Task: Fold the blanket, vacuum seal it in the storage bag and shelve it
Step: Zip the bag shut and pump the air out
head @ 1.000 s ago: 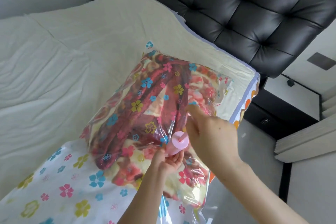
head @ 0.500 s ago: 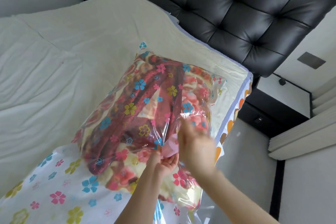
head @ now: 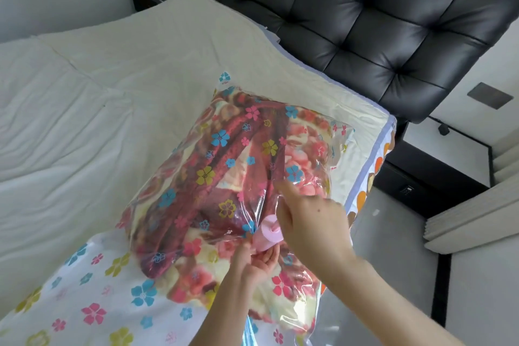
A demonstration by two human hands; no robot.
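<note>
Fingers (head: 259,257) pinching pink valve (head: 268,236), bagged blanket (head: 224,177) beyond

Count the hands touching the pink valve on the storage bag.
2: the left hand holds the pink valve from below; the right hand rests against its right side.

No text, label, brand or number can be read anywhere; the storage bag (head: 224,177) carries only printed flowers.

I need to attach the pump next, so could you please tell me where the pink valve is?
In the head view, the pink valve sits on the storage bag near its close edge, between the left hand below and the right hand beside it.
</note>
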